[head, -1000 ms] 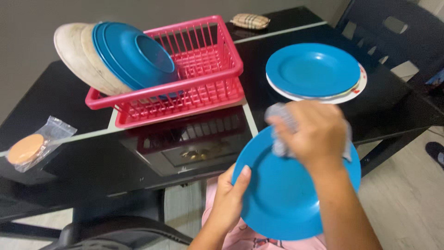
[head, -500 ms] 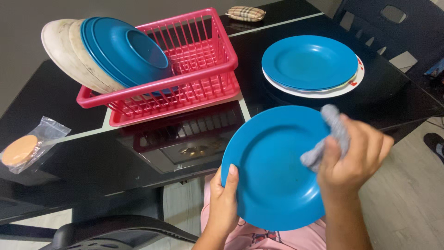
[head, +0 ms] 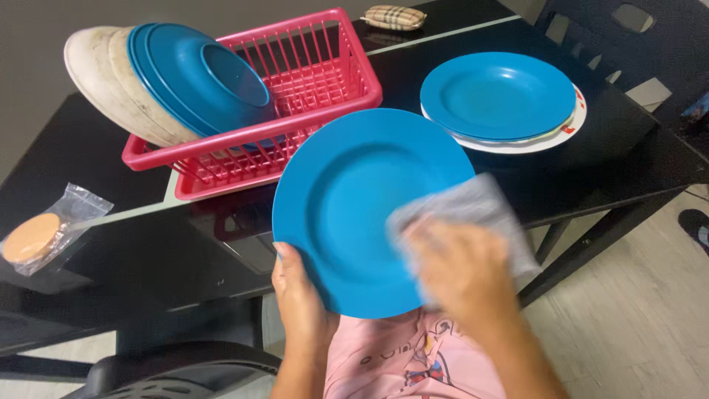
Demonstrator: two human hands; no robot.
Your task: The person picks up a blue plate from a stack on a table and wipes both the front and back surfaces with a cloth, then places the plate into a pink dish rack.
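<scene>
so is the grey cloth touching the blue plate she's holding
Touching. The head view shows the grey cloth, under the right hand, pressed flat against the face of the blue plate, no gap between them.

1 pink rack (head: 325,81), 1 grey cloth (head: 461,214), 1 bagged orange disc (head: 29,238), 1 pouch (head: 393,16)

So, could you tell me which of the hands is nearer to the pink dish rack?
Left. The left hand grips the blue plate's lower left rim, just below the pink dish rack. The right hand, pressing a grey cloth on the plate, sits farther right.
</scene>
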